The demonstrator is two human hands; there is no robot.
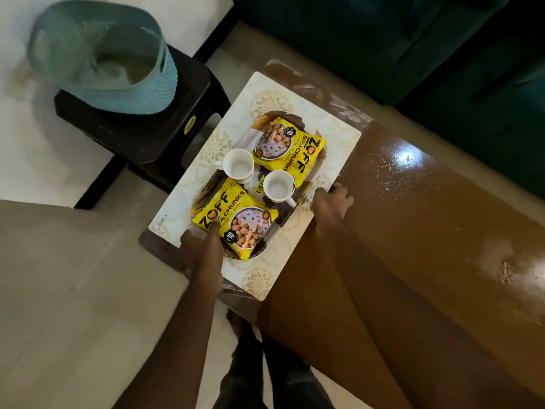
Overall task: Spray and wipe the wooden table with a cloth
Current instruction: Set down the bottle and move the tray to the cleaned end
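Gripping the tray at two opposite edges, the person is standing at the near end of the wooden table; the left hand is clamping the near-left edge with its thumb lying on top, though motion blur is softening it, and the right hand is curling its fingers over the far-right edge. The tray is sitting over the table's left end, and whether it is resting or just lifted is not something the view is showing. It is looking like a stiff, flat, rectangular board with rounded corners and a smooth cream surface printed with gold medallions, so it is probably going to slide easily and need to be kept level. Two white cups are standing loose on it and are likely fragile, while two glossy yellow packets are lying flat, light and crinkly. The table is showing a hard, glossy brown top, speckled with droplets and glaring under a light. A perforated teal basket is sitting on a dark stool, and a dark green sofa is running along beyond the table. No cloth or spray bottle is showing
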